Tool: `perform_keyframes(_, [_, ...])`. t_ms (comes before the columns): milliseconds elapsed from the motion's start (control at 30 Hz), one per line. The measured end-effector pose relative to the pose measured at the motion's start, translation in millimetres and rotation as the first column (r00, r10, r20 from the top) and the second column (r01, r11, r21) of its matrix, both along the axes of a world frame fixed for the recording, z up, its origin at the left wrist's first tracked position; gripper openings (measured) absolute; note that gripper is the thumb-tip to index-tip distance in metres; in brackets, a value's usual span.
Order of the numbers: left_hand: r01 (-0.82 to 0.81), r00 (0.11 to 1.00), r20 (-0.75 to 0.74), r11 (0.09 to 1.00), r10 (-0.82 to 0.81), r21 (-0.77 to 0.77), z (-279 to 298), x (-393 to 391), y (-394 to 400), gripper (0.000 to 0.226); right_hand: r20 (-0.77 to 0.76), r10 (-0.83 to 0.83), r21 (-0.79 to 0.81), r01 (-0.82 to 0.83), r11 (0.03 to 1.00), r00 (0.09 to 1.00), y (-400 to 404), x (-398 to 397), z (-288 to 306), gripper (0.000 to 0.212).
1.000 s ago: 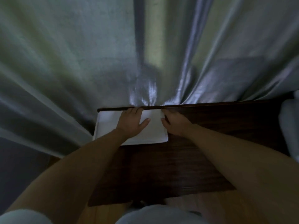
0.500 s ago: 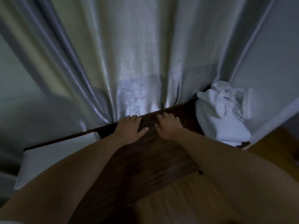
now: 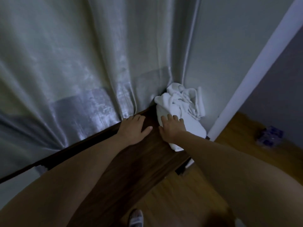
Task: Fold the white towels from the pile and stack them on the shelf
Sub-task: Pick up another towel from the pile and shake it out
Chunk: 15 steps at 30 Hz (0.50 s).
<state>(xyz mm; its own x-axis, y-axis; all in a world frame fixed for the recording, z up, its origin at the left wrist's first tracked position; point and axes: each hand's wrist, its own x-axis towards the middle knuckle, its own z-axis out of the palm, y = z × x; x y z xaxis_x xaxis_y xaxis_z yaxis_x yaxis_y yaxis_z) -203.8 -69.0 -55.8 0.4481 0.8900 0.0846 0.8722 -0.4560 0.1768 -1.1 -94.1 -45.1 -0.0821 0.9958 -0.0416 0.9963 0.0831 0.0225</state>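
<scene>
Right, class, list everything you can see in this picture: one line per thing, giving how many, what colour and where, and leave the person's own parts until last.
pile of towels: one crumpled heap, white, at the right end of the shelf, in the corner by the curtain.
shelf: one, dark brown wood, running from lower left to the corner.
curtain: one, pale silvery grey, hanging behind the shelf.
floor: one, orange-brown wood, below and right of the shelf.
packet: one, purplish, blurred, on the floor at far right.
shoe: one, light-coloured, bottom edge.
left hand: one, flat on the shelf by the curtain.
right hand: one, fingers spread on the towel pile.
</scene>
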Motion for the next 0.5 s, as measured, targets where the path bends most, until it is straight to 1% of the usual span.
perform_keyframes(200, [0.081, 0.997, 0.011, 0.997, -0.081, -0.007, -10.4, 74.0, 63.9, 0.071, 0.072, -0.081, -0.043, 0.084, 0.995, 0.994, 52.4, 59.9, -4.4, 0.049])
perform_keyframes(300, [0.119, 0.993, 0.015, 0.993, -0.119, -0.017, -14.6, 101.9, 101.2, 0.063, 0.055, -0.112, -0.051, 0.115, 0.992, 0.992, 85.9, 86.6, -6.6, 0.048])
perform_keyframes(467, [0.107, 0.989, 0.112, 0.993, -0.101, -0.053, -16.1, 139.8, 156.4, 0.057, 0.017, -0.180, -0.065, 0.181, 0.981, 0.983, 129.9, 121.7, -11.2, 0.052])
perform_keyframes(500, [0.107, 0.987, 0.126, 0.993, -0.099, -0.059, -16.7, 146.4, 164.8, 0.059, -0.001, -0.187, -0.063, 0.187, 0.980, 0.982, 136.6, 127.6, -13.5, 0.054])
